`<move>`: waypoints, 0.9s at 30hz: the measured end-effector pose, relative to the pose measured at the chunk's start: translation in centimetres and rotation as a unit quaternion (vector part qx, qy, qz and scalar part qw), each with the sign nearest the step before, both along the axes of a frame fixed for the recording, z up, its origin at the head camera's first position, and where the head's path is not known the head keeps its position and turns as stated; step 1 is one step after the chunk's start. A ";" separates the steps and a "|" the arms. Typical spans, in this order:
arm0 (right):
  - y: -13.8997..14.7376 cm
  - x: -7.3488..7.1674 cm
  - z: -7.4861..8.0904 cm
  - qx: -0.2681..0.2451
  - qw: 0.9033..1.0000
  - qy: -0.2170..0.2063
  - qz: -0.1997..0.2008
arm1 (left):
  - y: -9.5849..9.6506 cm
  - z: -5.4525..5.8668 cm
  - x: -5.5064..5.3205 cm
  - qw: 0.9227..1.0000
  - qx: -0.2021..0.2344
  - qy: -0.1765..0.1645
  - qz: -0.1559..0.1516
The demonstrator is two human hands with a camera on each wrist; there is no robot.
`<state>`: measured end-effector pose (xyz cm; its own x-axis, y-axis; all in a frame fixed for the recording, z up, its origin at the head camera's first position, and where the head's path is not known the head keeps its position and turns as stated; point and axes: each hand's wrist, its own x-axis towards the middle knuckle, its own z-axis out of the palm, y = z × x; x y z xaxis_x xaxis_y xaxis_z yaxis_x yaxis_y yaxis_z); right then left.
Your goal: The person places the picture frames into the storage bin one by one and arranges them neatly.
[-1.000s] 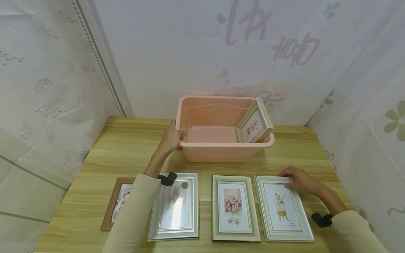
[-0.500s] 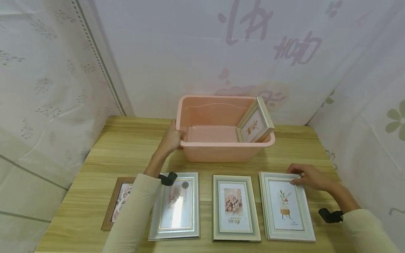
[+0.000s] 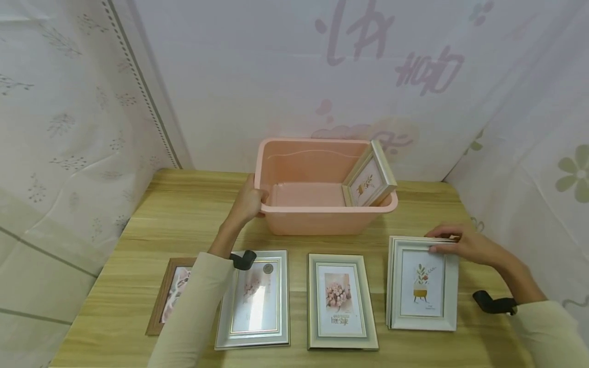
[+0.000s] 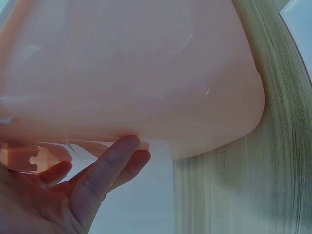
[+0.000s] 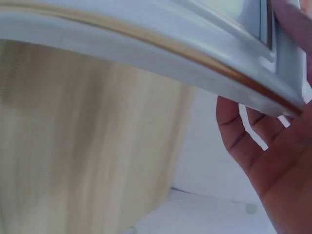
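Note:
My left hand (image 3: pixel 248 202) grips the left rim of a pink plastic tub (image 3: pixel 317 221) at the back of the table; in the left wrist view its thumb and fingers (image 4: pixel 109 168) close on the tub's edge. With my right hand (image 3: pixel 469 245) I pinch the top right corner of a white picture frame (image 3: pixel 422 286) showing a potted plant print. This frame is tilted up, its top raised towards me. The right wrist view shows the thumb on the frame's face and the fingers behind it. Inside the tub, another picture frame (image 3: pixel 370 179) leans against the right wall.
Along the front of the wooden table (image 3: pixel 193 225) lie a cream picture frame (image 3: pixel 342 301) with pink flowers, a silver picture frame (image 3: pixel 255 301) and a brown picture frame (image 3: pixel 167 296) partly under my left sleeve. Patterned white cloth (image 3: pixel 221 92) hangs behind and at both sides.
My right hand has lifted the top of the white picture frame and shifted it to the right, away from the flower frame. The left hand stays on the tub's rim.

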<state>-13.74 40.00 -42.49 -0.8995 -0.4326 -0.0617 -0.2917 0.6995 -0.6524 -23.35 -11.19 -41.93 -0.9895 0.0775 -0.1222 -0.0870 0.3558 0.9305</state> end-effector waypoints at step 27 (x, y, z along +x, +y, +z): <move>-3.5 0.9 6.7 -0.039 0.993 0.106 0.018 | -0.1 0.0 0.2 1.000 0.001 -0.001 0.000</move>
<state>-12.80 36.54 -35.82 -0.8730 -0.4600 0.1618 -0.4513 0.6366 -0.6254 -23.17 -11.26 -41.89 -0.9893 0.0770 -0.1235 -0.0886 0.3546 0.9308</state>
